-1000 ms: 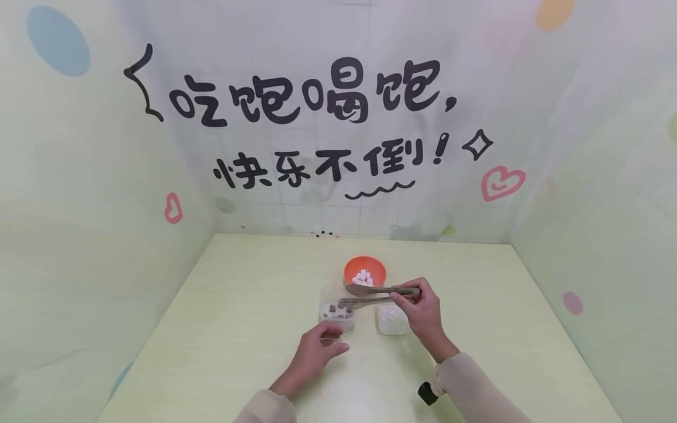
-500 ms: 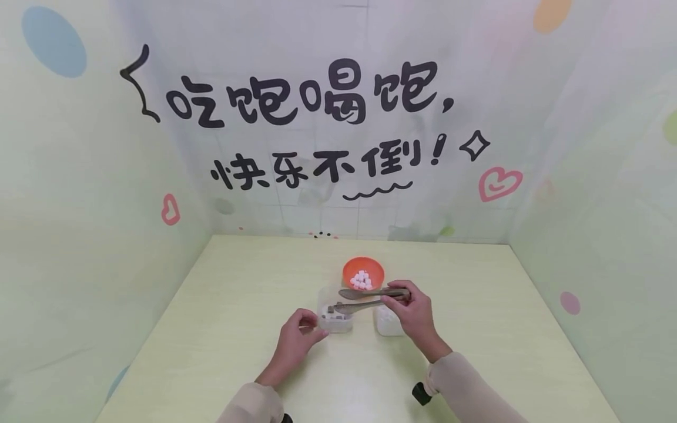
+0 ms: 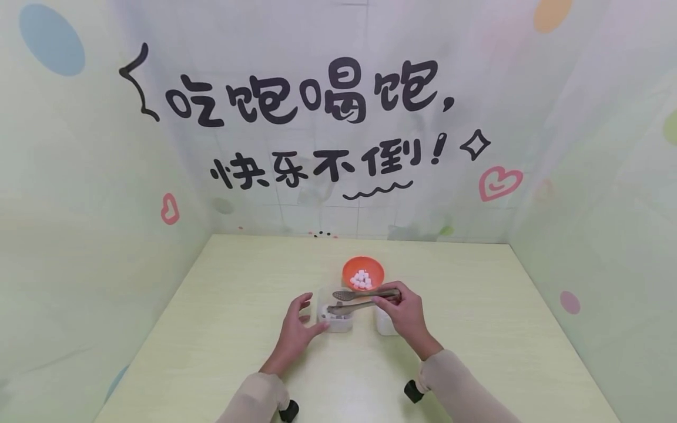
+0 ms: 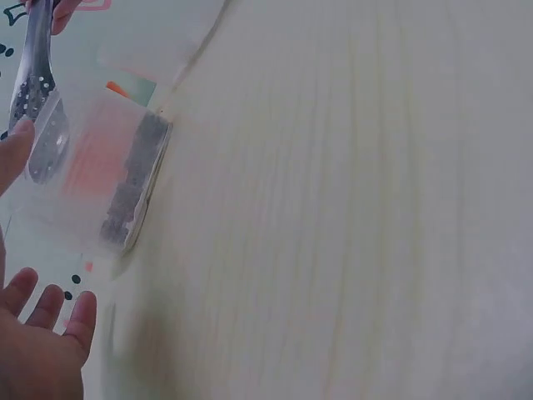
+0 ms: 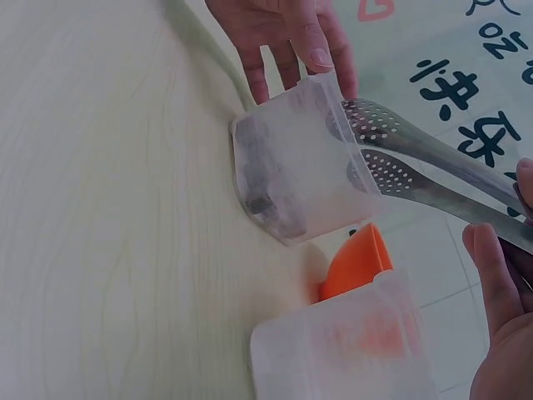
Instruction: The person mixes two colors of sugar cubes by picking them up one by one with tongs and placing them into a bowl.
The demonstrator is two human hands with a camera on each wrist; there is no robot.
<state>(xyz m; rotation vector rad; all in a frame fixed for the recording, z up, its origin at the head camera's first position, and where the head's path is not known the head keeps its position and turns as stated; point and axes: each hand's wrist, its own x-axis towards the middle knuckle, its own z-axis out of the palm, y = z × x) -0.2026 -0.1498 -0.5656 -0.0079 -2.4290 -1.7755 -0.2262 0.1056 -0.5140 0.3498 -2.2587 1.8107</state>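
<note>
My right hand (image 3: pixel 409 317) grips a pair of metal tongs (image 5: pixel 433 150) with perforated tips. The tips stand apart at the mouth of a translucent plastic box (image 5: pixel 308 158), which has dark chunks (image 5: pixel 262 187) along its bottom. Seen from the head, brownish and white pieces lie in that box, partly covered by the tongs. My left hand (image 3: pixel 296 329) is at the left side of the box, its thumb (image 5: pixel 312 42) at the rim and its fingers spread clear of the wall.
Behind the box, an orange bowl (image 3: pixel 364 262) contains several small white pieces (image 3: pixel 361 279). A second translucent box (image 5: pixel 333 350) stands to the right, partly hidden by my right hand in the head view. Printed walls enclose the pale wooden table (image 3: pixel 238 282).
My left hand has moved from in front of the box to its left side, and its fingers have spread. My right hand has shifted slightly left, bringing the tongs over the box.
</note>
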